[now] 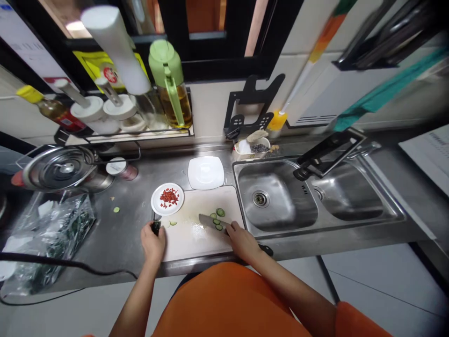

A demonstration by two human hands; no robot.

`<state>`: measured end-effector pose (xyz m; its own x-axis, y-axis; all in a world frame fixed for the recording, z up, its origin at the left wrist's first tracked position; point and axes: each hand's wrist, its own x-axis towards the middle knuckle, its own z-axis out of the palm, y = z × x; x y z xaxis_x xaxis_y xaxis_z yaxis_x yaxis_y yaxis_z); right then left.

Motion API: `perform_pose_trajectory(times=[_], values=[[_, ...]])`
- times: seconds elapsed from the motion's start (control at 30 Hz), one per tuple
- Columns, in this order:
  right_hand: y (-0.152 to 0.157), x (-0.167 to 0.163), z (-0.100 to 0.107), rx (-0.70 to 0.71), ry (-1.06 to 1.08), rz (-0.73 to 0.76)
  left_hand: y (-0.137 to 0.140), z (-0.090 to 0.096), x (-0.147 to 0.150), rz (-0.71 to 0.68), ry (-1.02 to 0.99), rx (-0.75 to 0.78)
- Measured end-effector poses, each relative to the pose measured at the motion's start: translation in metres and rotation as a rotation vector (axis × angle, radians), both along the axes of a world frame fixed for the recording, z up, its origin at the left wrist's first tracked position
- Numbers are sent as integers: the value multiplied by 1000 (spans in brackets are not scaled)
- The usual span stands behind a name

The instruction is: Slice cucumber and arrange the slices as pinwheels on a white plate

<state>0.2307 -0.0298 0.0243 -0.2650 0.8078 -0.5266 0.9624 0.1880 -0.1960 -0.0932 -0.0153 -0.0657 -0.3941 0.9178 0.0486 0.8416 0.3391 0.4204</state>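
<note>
My right hand (242, 239) is closed round a kitchen knife (207, 221), whose blade points left over the white cutting board (191, 245). The black handle end sticks out past my wrist. Several cucumber slices (220, 212) lie on the board, some partly behind the blade. At the board's left edge my left hand (153, 241) is closed on a dark green piece of cucumber (155, 227). A small pale green sliver (173, 223) lies to its right. Just beyond, a white plate (154, 201) with red bits (170, 197) overlaps the board's corner.
Behind the board sits a white square dish (206, 172). A double sink (277, 227) adjoins the right side. On the left are a plastic bag of greens (66, 234), a lidded pot (63, 168) and a small jar (122, 169). A seasoning rack (168, 133) holds an oil bottle (171, 89).
</note>
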Motion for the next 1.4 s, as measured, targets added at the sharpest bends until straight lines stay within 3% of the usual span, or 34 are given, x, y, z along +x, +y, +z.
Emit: perform_pose_trajectory(times=[0.1,0.4,0.57,0.63,0.7,0.8,0.87,1.03,1.23,1.4], values=[[0,4,2,26,-11,25,1,1,0,56,-45,-37],[6,9,9,34,-35,19,9,1,8,37,-47,-121],[8,10,7,82,-36,29,1,15,22,63,21,-25],[8,11,4,101,-30,35,-1,23,34,-18,11,53],[7,12,-1,122,-18,34,-2,31,52,-200,-78,103],[7,13,-10,174,22,42,5,41,88,-549,-265,49],[8,12,-14,203,32,35,11,44,112,-656,-347,-11],[7,11,-18,270,32,53,26,43,149,-734,-442,-166],[3,15,-19,288,11,61,37,38,161,-771,-444,-308],[3,17,-20,290,32,84,43,35,166,-814,-442,-331]])
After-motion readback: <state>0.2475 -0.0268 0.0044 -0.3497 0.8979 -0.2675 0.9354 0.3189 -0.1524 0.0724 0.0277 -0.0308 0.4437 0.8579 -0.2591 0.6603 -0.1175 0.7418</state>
